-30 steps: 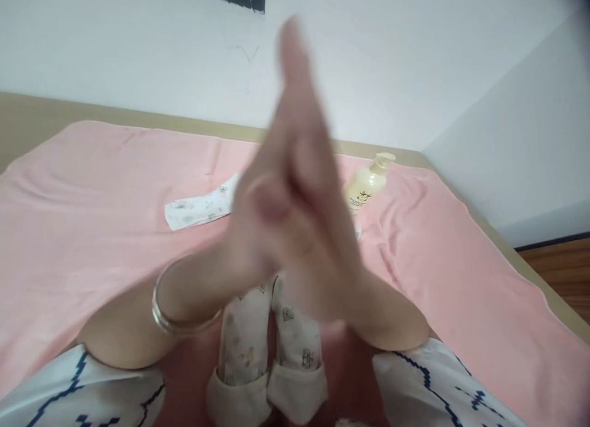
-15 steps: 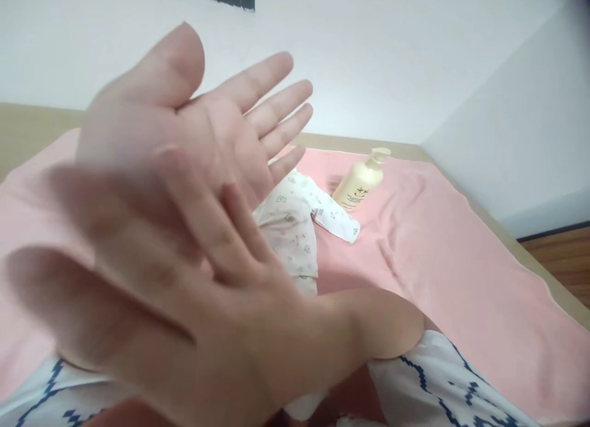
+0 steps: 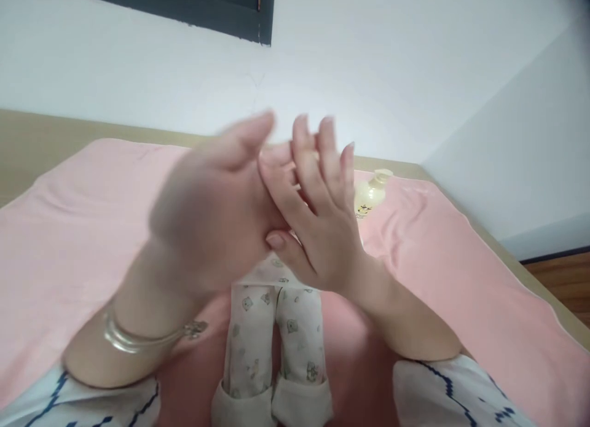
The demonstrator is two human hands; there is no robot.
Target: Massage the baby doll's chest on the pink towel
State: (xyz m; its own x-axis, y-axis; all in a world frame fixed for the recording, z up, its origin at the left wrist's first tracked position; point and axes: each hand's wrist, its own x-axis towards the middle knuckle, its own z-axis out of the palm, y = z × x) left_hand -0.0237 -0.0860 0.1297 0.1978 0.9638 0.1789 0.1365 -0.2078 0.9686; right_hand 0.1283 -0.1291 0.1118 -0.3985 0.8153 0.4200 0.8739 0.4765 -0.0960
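My left hand [image 3: 212,212] and my right hand [image 3: 313,218] are raised in front of me, palm pressed against palm, fingers stretched out; the left one is blurred by motion. A silver bangle [image 3: 138,338] sits on my left wrist. Neither hand holds anything. Below them lies a small figure in a white printed baby suit [image 3: 271,341], legs and cuffed feet towards me; its upper part is hidden behind my hands. A cream lotion bottle [image 3: 371,193] lies behind my right hand.
A pink cloth [image 3: 461,279] covers a beige-edged surface [image 3: 544,289] against a white wall. Wooden floor [image 3: 565,279] shows at the right. My white sleeves with blue pattern [image 3: 452,390] are at the bottom.
My hands were spread apart close to the camera half a second ago; now they have come back together, lower and further away, palms rubbing. The view has tilted up slightly.
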